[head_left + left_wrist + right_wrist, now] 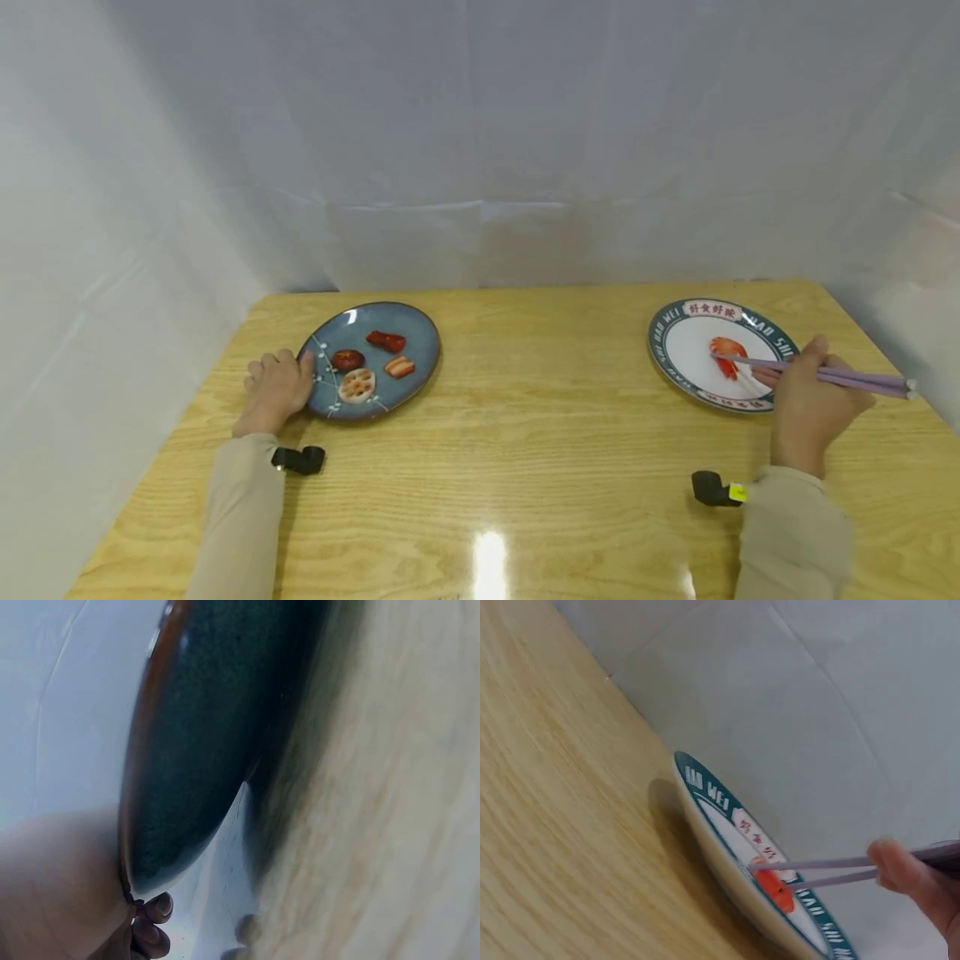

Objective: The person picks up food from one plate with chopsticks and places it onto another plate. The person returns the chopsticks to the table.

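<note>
At the left, my left hand (273, 390) holds the rim of a blue plate (420, 333), with the thumb at its edge and fingertips (152, 943) curled near the underside. A lotus root slice (357, 386), a striped meat slice (400, 367), a dark brown oval piece (347, 360) and a dark red piece (386, 340) lie on it. My right hand (817, 408) grips purple chopsticks (862, 380) over a white plate with a green lettered rim (660, 342). Their tips reach an orange-red shrimp (726, 350) on that plate; in the right wrist view they lie around it.
Both plates stand near the far edge of a wooden table (525, 433), well apart. Pale sheeting (480, 133) hangs behind and at both sides. A black wrist camera (300, 460) is on the left sleeve, and another (712, 489) on the right.
</note>
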Tool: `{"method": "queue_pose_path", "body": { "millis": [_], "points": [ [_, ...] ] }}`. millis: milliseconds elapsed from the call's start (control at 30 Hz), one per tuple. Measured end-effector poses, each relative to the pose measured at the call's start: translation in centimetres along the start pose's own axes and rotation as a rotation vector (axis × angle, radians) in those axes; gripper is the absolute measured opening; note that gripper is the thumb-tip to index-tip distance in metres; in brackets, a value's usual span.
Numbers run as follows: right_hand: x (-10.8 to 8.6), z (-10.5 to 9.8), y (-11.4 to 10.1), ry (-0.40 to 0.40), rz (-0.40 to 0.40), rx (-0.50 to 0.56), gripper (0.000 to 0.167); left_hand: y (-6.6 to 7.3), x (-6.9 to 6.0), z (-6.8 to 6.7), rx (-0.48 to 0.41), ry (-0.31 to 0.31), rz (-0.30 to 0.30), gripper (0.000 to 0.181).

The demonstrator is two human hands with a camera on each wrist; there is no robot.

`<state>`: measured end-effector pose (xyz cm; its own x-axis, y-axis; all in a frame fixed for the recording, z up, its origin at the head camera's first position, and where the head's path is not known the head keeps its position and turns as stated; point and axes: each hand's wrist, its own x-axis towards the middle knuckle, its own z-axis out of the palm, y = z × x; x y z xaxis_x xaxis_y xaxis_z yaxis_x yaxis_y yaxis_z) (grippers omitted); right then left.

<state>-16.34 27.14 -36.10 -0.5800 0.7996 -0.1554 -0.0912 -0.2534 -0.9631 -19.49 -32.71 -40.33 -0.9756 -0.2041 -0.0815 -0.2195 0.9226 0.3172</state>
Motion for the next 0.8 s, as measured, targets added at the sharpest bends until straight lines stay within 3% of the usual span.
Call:
{"method": "queue_pose_path", "body": {
  "millis": [133,233,533,800],
  "points": [
    [0.4,-0.1,1.0,0.014,-0.002,0.178,0.030,0.0,0.1,0.1,0.007,-0.004,-0.005,0.061],
    [0.6,-0.2,1.3,-0.008,0.061,0.313,0.031,0.1,0.1,0.0,0.007,-0.003,-0.002,0.061],
    [1.4,-0.6,1.8,-0.022,0.307,0.528,0.027,0.1,0.0,-0.2,-0.001,0.010,0.004,0.063],
    [1.5,-1.3,2.2,-0.110,0.479,0.706,0.030,0.3,-0.1,-0.2,-0.004,0.010,0.010,0.062]
  ]
}}
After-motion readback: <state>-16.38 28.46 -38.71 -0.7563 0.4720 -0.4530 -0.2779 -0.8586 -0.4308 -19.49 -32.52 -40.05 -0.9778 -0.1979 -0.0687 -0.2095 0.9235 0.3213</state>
